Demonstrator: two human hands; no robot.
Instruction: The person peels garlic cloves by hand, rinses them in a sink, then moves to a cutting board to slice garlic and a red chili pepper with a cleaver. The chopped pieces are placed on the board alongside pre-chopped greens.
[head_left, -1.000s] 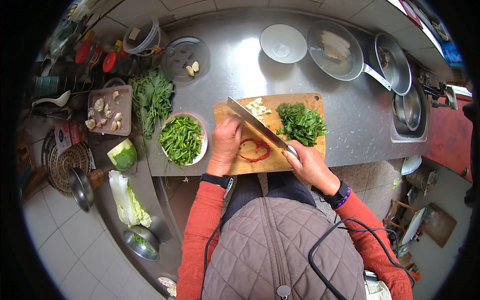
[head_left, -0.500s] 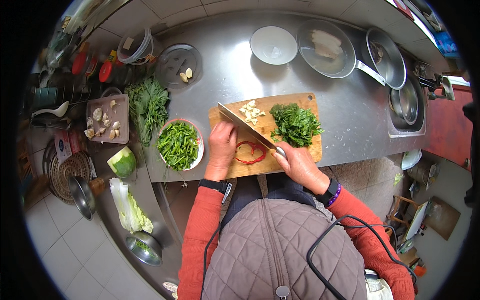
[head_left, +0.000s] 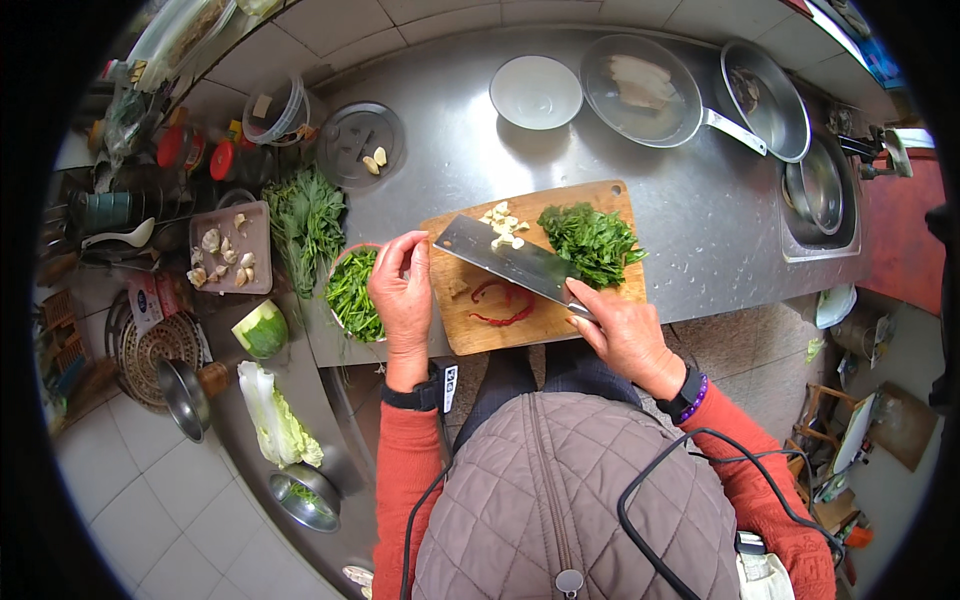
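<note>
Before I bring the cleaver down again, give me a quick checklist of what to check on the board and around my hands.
1. Right hand grips the cleaver handle: ok.
2. Left hand away from the blade: ok, it sits at the board's left edge, by the bowl of cut greens.
3. Red chillies under the blade's path: cannot tell, the blade is lifted and angled above them.
4. Cutting board fully on the counter: not ok, its near edge seems to overhang.
5. Chopped garlic and herb pile clear of the chillies: ok.
</note>
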